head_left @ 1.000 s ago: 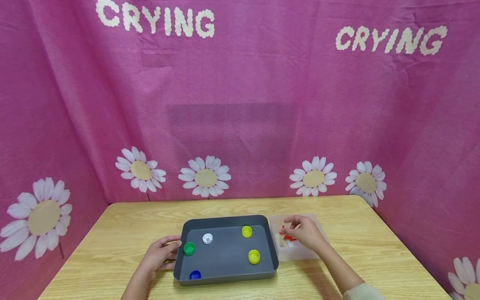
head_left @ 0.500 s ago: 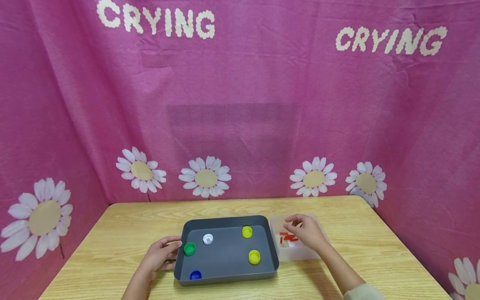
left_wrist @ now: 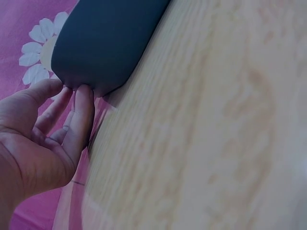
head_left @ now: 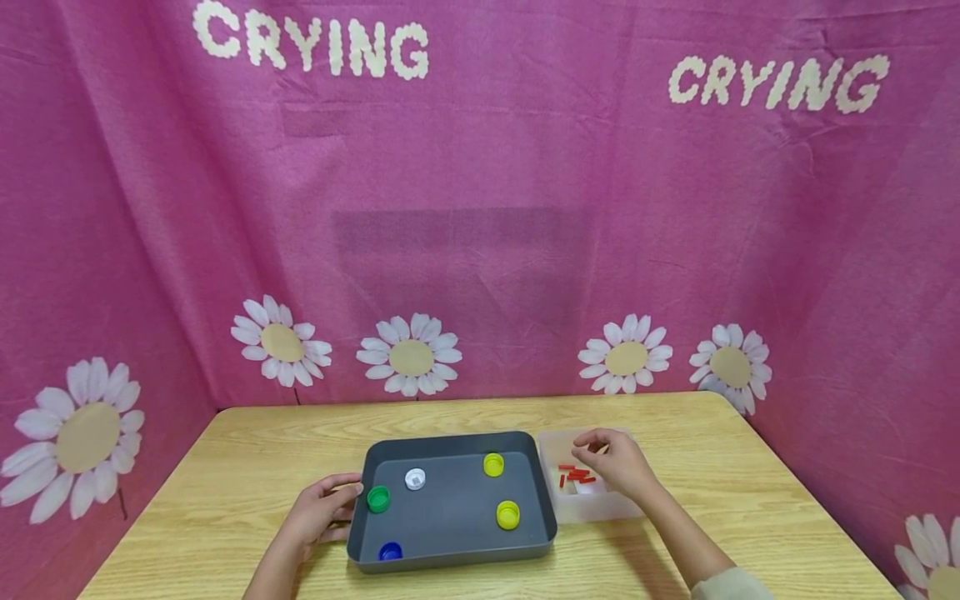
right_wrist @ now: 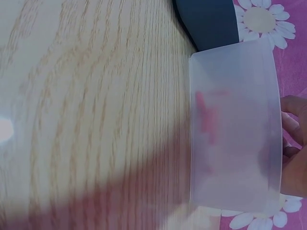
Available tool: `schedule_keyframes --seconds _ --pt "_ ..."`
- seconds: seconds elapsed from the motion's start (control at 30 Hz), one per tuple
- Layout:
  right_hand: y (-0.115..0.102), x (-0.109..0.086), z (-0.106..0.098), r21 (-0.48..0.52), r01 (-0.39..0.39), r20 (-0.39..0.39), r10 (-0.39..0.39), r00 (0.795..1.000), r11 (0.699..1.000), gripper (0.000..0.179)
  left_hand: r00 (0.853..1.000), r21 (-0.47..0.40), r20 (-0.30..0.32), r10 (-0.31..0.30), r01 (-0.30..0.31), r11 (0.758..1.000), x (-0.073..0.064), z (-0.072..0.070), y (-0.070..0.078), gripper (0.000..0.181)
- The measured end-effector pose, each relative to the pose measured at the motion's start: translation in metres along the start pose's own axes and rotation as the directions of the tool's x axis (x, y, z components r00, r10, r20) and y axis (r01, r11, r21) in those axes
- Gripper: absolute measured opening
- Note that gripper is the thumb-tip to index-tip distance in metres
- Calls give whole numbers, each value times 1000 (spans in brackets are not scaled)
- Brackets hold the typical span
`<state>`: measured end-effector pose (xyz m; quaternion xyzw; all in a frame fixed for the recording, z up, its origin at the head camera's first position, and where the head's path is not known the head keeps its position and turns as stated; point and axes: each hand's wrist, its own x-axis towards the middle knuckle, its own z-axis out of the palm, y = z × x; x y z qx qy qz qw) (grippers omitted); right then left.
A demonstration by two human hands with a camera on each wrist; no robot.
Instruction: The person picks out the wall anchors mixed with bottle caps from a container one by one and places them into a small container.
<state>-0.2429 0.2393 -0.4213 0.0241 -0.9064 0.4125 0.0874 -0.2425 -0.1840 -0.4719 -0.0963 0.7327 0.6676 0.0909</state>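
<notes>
My left hand (head_left: 324, 510) touches the left end of a dark grey tray (head_left: 450, 550) with its fingertips; the left wrist view shows thumb and fingers (left_wrist: 82, 112) against the tray's end wall. Inside the tray sit bottle caps: a green cap (head_left: 378, 498), a white cap (head_left: 415, 478), a blue cap (head_left: 391, 551) and two yellow caps, one a far yellow cap (head_left: 492, 464), the other a near yellow cap (head_left: 507, 515). Over a translucent plastic box (head_left: 600, 507) hovers my right hand (head_left: 617, 463), fingers loosely bent, nothing visible between them. Several short red sticks (head_left: 577, 474) lie in the box.
The box stands close against the tray's right side on a wooden table (head_left: 750, 500). Behind the table hangs a pink curtain (head_left: 480, 250) with daisies and lettering. A pale sleeve (head_left: 731, 583) covers the right forearm.
The right hand has drawn slightly back and right over the box. A red stick near its fingertips a second ago now lies among the others. The left hand and tray stay still.
</notes>
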Motion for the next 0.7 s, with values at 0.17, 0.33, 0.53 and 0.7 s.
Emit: schedule_keyframes --seconds 0.17,0.33,0.53,0.7 --pt "1 0 -2 0 -14 3 14 1000 1000 14 1000 8 4 0 0 1000 0 0 1 44" --pt "1 2 -4 -7 6 3 -6 1000 1000 16 1000 19 -10 -1 1 1000 1 -1 2 45" --pt "1 3 -6 -31 28 -22 -28 999 999 18 1000 30 -29 -3 4 1000 0 -3 5 48" --pt "-4 4 -12 -72 54 -44 -57 997 996 17 990 129 -70 124 -114 985 -4 -10 19 46"
